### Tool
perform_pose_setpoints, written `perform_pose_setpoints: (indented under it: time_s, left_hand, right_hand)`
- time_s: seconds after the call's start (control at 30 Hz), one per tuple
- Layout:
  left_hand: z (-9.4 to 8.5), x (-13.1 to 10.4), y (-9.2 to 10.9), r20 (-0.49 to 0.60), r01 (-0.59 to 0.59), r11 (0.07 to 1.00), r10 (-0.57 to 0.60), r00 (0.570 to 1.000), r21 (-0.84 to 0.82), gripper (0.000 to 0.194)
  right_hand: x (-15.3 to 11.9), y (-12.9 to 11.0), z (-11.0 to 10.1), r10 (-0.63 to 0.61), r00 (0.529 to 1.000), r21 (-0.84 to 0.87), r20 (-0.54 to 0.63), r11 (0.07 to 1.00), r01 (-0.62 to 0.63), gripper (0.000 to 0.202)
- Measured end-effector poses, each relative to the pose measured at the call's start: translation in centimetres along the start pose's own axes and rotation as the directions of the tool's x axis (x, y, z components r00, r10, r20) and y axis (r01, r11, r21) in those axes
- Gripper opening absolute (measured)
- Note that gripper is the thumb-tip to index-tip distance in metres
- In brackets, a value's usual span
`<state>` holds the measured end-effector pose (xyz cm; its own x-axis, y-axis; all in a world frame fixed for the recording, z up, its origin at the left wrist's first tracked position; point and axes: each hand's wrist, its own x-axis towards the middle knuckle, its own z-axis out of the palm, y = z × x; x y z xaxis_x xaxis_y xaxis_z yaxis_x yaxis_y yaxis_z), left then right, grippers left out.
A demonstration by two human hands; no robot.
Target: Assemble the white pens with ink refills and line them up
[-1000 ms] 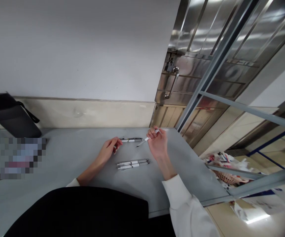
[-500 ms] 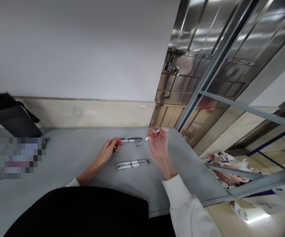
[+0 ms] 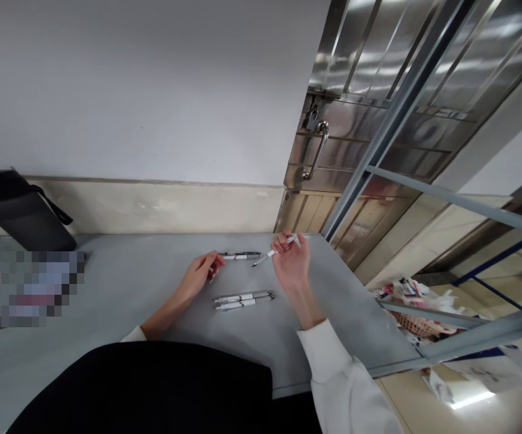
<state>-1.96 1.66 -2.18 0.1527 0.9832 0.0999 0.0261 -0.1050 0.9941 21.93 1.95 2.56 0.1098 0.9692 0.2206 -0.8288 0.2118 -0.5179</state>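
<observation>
My right hand (image 3: 292,260) is raised a little above the grey table (image 3: 107,301) and pinches a white pen (image 3: 273,251) near its back end, tip pointing left and down. My left hand (image 3: 200,274) rests on the table with its fingers curled; something small may be pinched at its fingertips, but I cannot tell what. Just beyond its fingertips lies a dark and white pen (image 3: 241,256). Two white pens (image 3: 242,299) lie side by side on the table between my hands, nearer to me.
A black bag (image 3: 21,211) leans against the wall at the table's far left, with a blurred object (image 3: 37,288) beside it. A metal door with a handle and padlock (image 3: 315,144) stands behind the table's right corner. Metal rails and a litter basket (image 3: 417,313) lie right.
My right hand has lifted the pen slightly and tilted it. My left hand has stayed in place.
</observation>
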Motion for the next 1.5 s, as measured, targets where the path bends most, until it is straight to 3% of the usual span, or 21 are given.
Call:
perform_pose_setpoints:
  time_s: [0.47, 0.7, 0.8, 0.9, 0.97, 1.07, 1.23, 1.3, 1.4, 1.5]
  left_hand:
    - [-0.1, 0.0, -0.2, 0.002, -0.005, 1.0, 0.005, 1.0, 0.001, 0.058]
    - [0.0, 0.0, -0.3, 0.046, -0.008, 1.0, 0.008, 0.999, -0.01, 0.056]
    - [0.1, -0.2, 0.0, 0.076, -0.037, 0.998, 0.04, 0.996, -0.042, 0.052]
    - [0.4, -0.5, 0.7, 0.097, -0.095, 0.992, 0.103, 0.99, -0.085, 0.045]
    - [0.5, -0.7, 1.1, 0.108, -0.134, 0.986, 0.145, 0.984, -0.104, 0.046]
    - [0.7, -1.0, 1.2, 0.158, -0.175, 0.982, 0.185, 0.97, -0.077, 0.05]
    - [0.5, -0.9, 0.8, 0.214, -0.165, 0.983, 0.145, 0.966, 0.081, 0.033]
    - [0.2, -0.7, 0.9, 0.149, -0.158, 0.978, 0.137, 0.979, 0.137, 0.034]
    - [-0.6, -0.5, 1.6, 0.065, -0.159, 0.964, 0.149, 0.987, 0.214, 0.032]
    - [-1.4, -0.5, 2.3, 0.152, -0.154, 0.938, 0.111, 0.982, 0.312, 0.03]
  right_hand:
    - [-0.2, -0.1, 0.2, -0.01, 1.0, -0.058, -0.005, 0.998, 0.01, 0.025]
    - [-0.3, 0.3, 0.8, -0.019, 0.998, -0.316, 0.063, 0.948, 0.039, 0.029]
    - [-0.4, 1.1, 0.6, 0.018, 0.992, -0.542, 0.126, 0.839, 0.054, 0.033]
    - [-0.7, 1.9, 0.2, 0.134, 0.972, -0.779, 0.195, 0.623, 0.07, 0.04]
    - [-1.0, 2.4, -0.1, 0.243, 0.941, -0.849, 0.235, 0.523, 0.077, 0.039]
    - [-1.5, 3.0, -0.2, 0.354, 0.889, -0.864, 0.29, 0.497, 0.083, 0.037]
    - [-1.7, 2.5, -0.4, 0.476, 0.822, -0.901, 0.315, 0.422, 0.1, 0.037]
    - [-1.3, 1.5, -0.7, 0.488, 0.829, -0.943, 0.274, 0.307, 0.131, 0.038]
    - [-0.6, -0.3, -1.7, 0.405, 0.888, -0.974, 0.218, 0.147, 0.172, 0.038]
    - [-0.5, -1.6, -2.5, 0.45, 0.867, -0.973, 0.215, 0.173, 0.152, 0.03]
